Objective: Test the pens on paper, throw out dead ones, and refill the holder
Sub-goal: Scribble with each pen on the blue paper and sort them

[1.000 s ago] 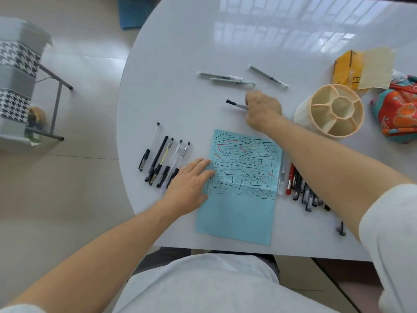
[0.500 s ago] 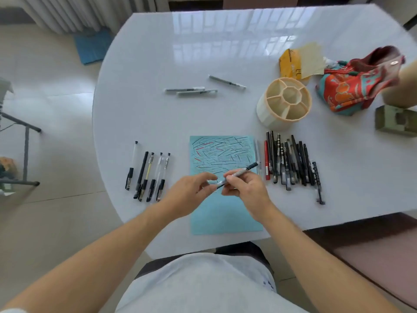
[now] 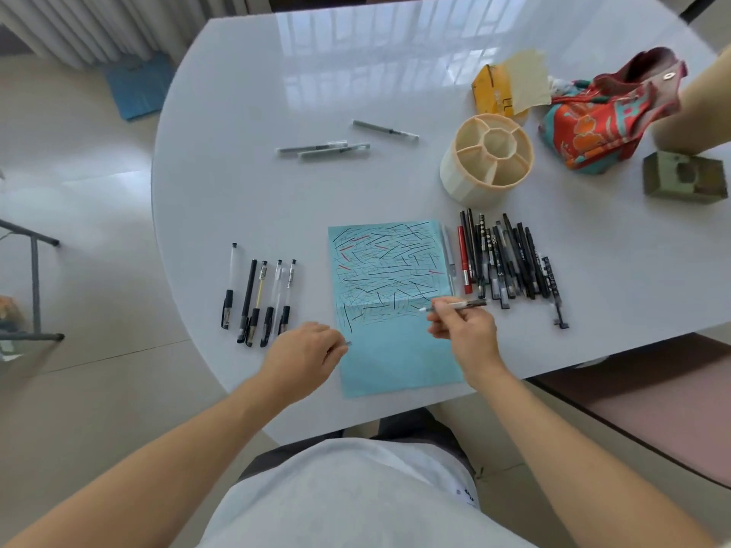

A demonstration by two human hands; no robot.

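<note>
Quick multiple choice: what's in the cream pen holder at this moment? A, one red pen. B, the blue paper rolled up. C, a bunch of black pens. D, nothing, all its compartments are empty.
D: every compartment of the pen holder shows bare inside, while the pens lie on the table in groups.

no legible text; dark marks on yellow packet [image 3: 494,97] too blurred to read.
</note>
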